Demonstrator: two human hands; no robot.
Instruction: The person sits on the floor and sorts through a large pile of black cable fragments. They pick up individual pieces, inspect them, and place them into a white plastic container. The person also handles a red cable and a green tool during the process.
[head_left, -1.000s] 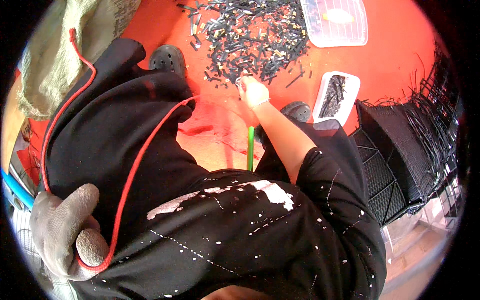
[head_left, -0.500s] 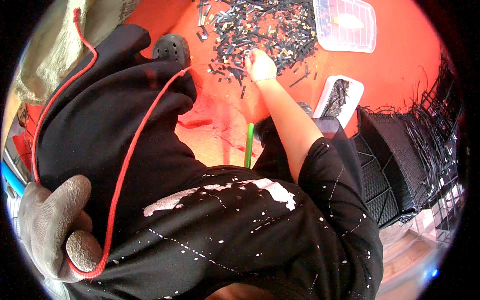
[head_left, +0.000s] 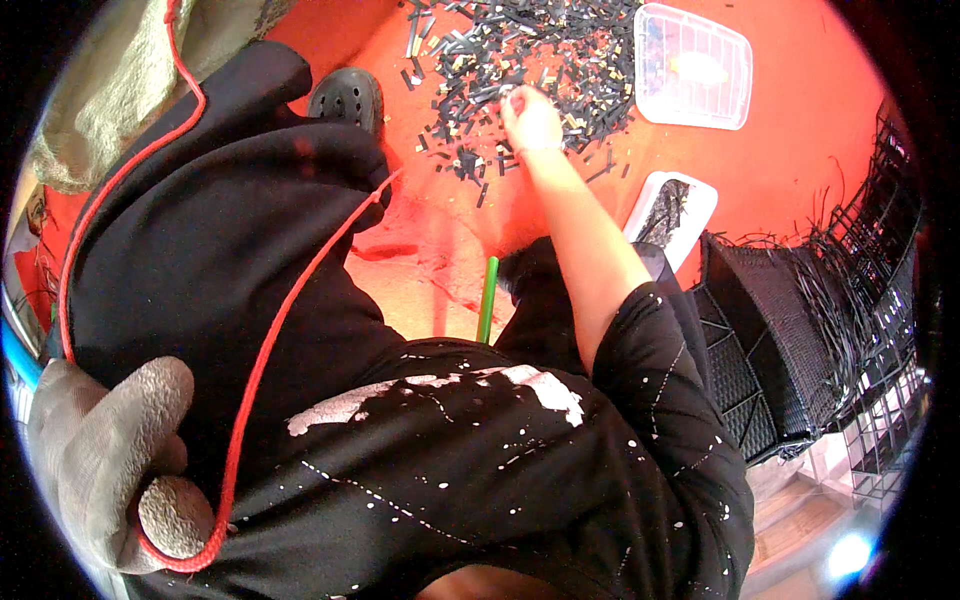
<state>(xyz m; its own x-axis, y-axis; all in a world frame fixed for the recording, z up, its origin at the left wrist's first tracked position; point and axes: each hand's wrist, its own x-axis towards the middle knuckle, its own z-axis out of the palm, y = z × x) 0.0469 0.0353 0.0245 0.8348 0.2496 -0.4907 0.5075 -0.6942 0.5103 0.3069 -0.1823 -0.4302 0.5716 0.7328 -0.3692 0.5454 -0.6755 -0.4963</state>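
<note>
My left hand (head_left: 108, 450), in a grey coated glove, is closed around a red cord (head_left: 262, 350) at the lower left. From the glove, one length of the cord runs up along my trouser leg, and another arcs across my lap to a thin end near my shoe. My bare right hand (head_left: 532, 120) reaches forward over a scattered pile of short black strips and pale bits (head_left: 600, 75). Its thumb and fingers are pinched together; what lies between them is too small to make out.
A clear plastic tub (head_left: 692, 112) stands right of the pile. Nearer is a white tray (head_left: 697, 212) holding black scraps. Black woven work with loose strands (head_left: 790, 330) fills the right side. A green tube (head_left: 488, 300) stands between my legs, and a pale sack (head_left: 100, 120) lies upper left.
My right hand has shifted slightly right and farther from a small clump of strips, its fingers still pinched. The view has moved a little; my left hand keeps the red cord.
</note>
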